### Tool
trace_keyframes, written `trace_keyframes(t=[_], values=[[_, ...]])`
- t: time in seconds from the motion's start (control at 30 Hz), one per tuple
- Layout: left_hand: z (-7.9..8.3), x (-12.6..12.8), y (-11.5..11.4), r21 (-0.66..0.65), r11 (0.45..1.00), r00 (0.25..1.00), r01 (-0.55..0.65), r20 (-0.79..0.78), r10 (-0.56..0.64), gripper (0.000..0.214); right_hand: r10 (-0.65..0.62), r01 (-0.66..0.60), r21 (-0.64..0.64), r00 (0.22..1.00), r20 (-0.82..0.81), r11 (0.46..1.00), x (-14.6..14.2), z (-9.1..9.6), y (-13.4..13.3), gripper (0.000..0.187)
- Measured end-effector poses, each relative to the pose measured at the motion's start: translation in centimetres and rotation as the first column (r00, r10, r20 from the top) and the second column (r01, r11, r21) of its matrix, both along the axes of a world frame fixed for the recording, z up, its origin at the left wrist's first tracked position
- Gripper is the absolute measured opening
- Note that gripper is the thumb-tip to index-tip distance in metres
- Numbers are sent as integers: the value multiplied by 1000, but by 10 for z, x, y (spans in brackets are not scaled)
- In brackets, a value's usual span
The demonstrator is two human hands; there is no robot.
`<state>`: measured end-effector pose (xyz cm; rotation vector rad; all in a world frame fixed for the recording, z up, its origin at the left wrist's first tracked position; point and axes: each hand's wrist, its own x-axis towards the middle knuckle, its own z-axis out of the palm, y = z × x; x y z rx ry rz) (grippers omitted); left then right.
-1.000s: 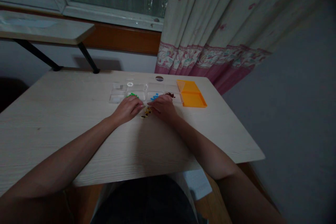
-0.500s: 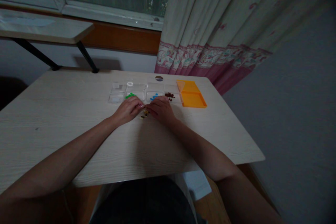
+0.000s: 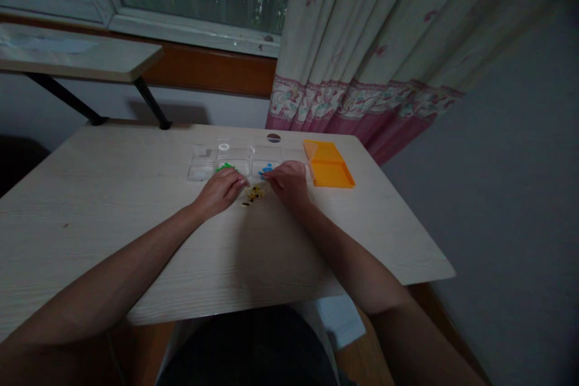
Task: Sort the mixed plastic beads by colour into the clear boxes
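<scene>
The pile of yellow and dark pieces lies on the table between the 2 hands, just before the clear compartment box. The left hand curls beside it, and the right hand rests at the blue pieces. Whether either pinches 1 cannot be told. The pile's long axis runs near-left to far-right. A brushing wrist could scatter it or mix colours.

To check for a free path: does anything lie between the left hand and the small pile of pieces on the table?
Nothing visible does. The pile lies bare on the table, close beside the left hand.
</scene>
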<state>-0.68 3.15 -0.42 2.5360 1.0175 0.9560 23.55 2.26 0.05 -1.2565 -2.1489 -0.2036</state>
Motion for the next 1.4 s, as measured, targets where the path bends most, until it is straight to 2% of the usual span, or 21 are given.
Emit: trace_keyframes(t=[0.13, 0.2, 0.27, 0.73, 0.93, 1.03, 1.2, 1.4], values=[[0, 0, -1, 16, 1000, 1000, 14, 11, -14, 30, -300, 302, 2, 948, -106, 953, 32, 0, 17, 22], [1, 0, -2, 16, 1000, 1000, 17, 1, -17, 29, -385, 388, 3, 914, -130, 922, 44, -2, 23, 22], [2, 0, -3, 11, 1000, 1000, 20, -15, -19, 30, -419, 423, 7, 899, -131, 906, 50, -5, 26, 22], [7, 1, -4, 14, 998, 997, 59, -52, -58, 31, -434, 434, -26, 897, -78, 901, 48, -11, 28, 27], [9, -2, -6, -11, 983, 978, 183, -101, -183, 20, -403, 402, -32, 910, -98, 915, 46, -9, 27, 28], [10, -4, -6, -23, 976, 962, 218, -164, -219, 23, -392, 392, -28, 914, -99, 920, 45, -9, 27, 28], [7, -7, -5, -35, 978, 949, 206, -236, -208, 28, -375, 375, -19, 921, -107, 927, 42, -6, 25, 28], [4, -7, -3, -8, 992, 949, 123, -293, -120, 28, -381, 378, -55, 921, -79, 924, 38, -4, 25, 27]])
